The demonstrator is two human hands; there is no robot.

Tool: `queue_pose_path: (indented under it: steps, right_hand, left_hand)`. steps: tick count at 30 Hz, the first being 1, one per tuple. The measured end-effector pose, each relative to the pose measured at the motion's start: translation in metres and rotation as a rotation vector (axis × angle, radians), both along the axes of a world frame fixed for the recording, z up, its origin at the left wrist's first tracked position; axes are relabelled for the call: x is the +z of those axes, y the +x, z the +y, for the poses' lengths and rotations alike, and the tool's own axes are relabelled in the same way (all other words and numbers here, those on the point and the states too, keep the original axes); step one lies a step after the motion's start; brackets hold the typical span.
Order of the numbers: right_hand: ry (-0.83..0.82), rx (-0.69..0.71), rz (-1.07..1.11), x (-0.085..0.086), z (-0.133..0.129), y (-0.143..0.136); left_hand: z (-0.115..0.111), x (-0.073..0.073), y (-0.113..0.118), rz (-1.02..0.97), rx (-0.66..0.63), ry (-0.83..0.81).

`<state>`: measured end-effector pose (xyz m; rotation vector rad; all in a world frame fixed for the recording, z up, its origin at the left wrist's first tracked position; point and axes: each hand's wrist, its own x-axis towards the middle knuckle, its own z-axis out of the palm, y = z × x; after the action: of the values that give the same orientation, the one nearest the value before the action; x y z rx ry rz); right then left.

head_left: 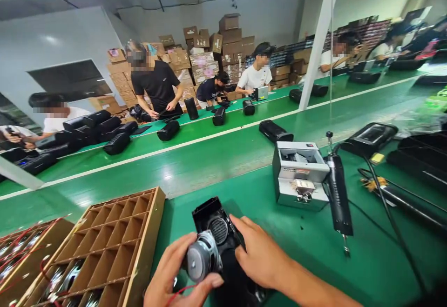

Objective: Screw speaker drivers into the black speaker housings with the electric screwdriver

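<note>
My left hand grips a round speaker driver with a silver-grey magnet, its fingers and thumb closed around the sides. A red wire runs from the driver across my left palm. Just behind the driver lies a black speaker housing with a round mesh grille inside it. My right hand holds the housing by its right side, the thumb resting near its edge. The driver is tilted and close to the housing; whether they touch I cannot tell. The housing's lower part is partly hidden behind my left hand.
A cardboard divider box with several drivers stands at left. To the right are a grey screw feeder, an electric screwdriver and cables. Behind runs a green conveyor belt carrying black speakers; several co-workers sit or stand beyond it.
</note>
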<state>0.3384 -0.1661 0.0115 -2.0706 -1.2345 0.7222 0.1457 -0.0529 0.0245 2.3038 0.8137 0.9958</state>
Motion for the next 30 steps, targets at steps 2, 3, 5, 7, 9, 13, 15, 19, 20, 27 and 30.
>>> queue_pose_path:
  steps: [2, 3, 5, 7, 9, 13, 15, 19, 20, 27, 30]
  right_hand:
    - [0.022, 0.01, -0.019, 0.008, -0.025, 0.006]
    - [0.024, 0.017, -0.025, 0.012, -0.037, 0.009]
    - [-0.002, 0.015, -0.022, 0.015, -0.057, 0.013]
    - [-0.054, 0.008, -0.005, 0.015, -0.07, 0.015]
    - [-0.107, 0.002, 0.017, 0.013, -0.076, 0.015]
    - [-0.162, 0.036, 0.042, 0.006, -0.08, 0.016]
    - [-0.181, 0.066, 0.045, 0.004, -0.081, 0.016]
    - [-0.167, 0.088, 0.063, 0.0, -0.081, 0.018]
    - [-0.157, 0.087, 0.062, -0.001, -0.081, 0.018]
    - [-0.165, 0.077, 0.008, -0.013, -0.085, 0.015]
    - [-0.148, 0.069, -0.021, -0.015, -0.085, 0.014]
  left_hand:
    - [0.003, 0.005, 0.023, 0.088, -0.089, 0.167]
    - [0.003, 0.006, 0.033, 0.126, -0.136, 0.258]
    - [-0.002, 0.004, 0.053, 0.189, -0.203, 0.415]
    - [-0.013, -0.004, 0.067, 0.249, -0.197, 0.462]
    - [-0.025, -0.013, 0.076, 0.305, -0.184, 0.431]
    - [-0.038, -0.022, 0.081, 0.372, -0.218, 0.405]
    - [-0.04, -0.021, 0.082, 0.417, -0.23, 0.39]
    - [-0.043, -0.017, 0.086, 0.566, -0.203, 0.328]
    - [-0.044, -0.018, 0.087, 0.605, -0.191, 0.308]
    - [-0.039, -0.022, 0.094, 0.674, -0.181, 0.224]
    - [-0.036, -0.022, 0.096, 0.688, -0.181, 0.214]
